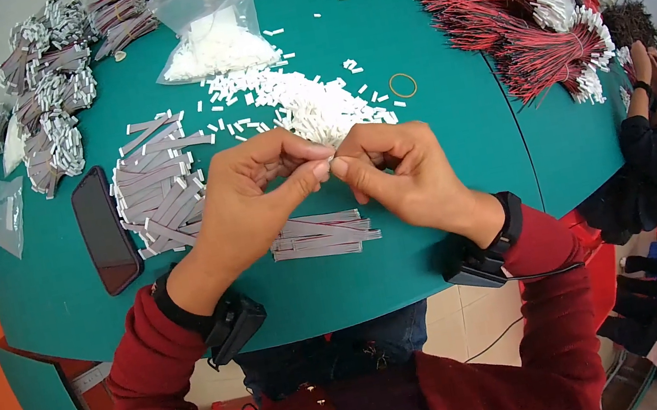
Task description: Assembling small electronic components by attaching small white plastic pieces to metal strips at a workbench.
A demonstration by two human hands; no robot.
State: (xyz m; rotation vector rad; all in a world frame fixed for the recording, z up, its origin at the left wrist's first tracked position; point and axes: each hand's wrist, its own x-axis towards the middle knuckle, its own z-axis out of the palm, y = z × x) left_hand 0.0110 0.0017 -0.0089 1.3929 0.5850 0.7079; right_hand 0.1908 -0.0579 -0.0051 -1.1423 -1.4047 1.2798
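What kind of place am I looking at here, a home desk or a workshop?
Most likely a small cable-assembly workshop bench. A green table holds a heap of white plastic connectors, bundles of red-and-black wires and flat grey ribbon cables. Both hands pinch a small piece.

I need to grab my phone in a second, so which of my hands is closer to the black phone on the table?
Left. Your left hand is just to the right of the black phone, apart from it. Your right hand is farther right, beyond the left hand, fingertips meeting it.

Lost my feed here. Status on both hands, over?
Left hand and right hand pinched together on a small white connector, above the green table. Loose connector pile just behind. Nothing between the hands.
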